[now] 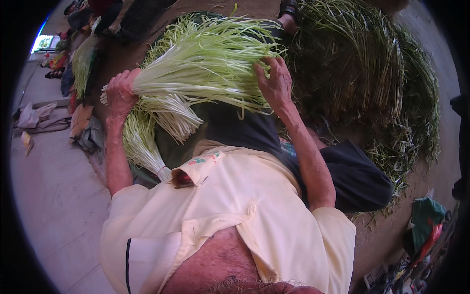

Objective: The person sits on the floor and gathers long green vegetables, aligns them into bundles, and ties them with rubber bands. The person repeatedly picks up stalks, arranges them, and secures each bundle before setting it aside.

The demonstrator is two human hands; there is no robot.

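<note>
My left hand (123, 86) is closed around the white stem end of a large bunch of pale green, chive-like vegetable (205, 62). Its cut ends stick out past my fist on the left, and the leaves fan out to the right. At the leaf tips is my right hand (275, 82), with curled fingers touching them; whether they grip any leaves is unclear. Beneath the held bunch lies another bunch (180, 119), its white stem ends toward me. A further bunch (145, 147), tied near its stem end, lies beside my left forearm.
A big heap of darker green stalks (360, 70) with brownish ends covers the floor at right, with loose trimmings (400, 150) around it. Crumpled bags (33, 115) lie at left. Green and red bags (427, 217) sit at lower right. A sandalled foot (289, 16) shows at the top.
</note>
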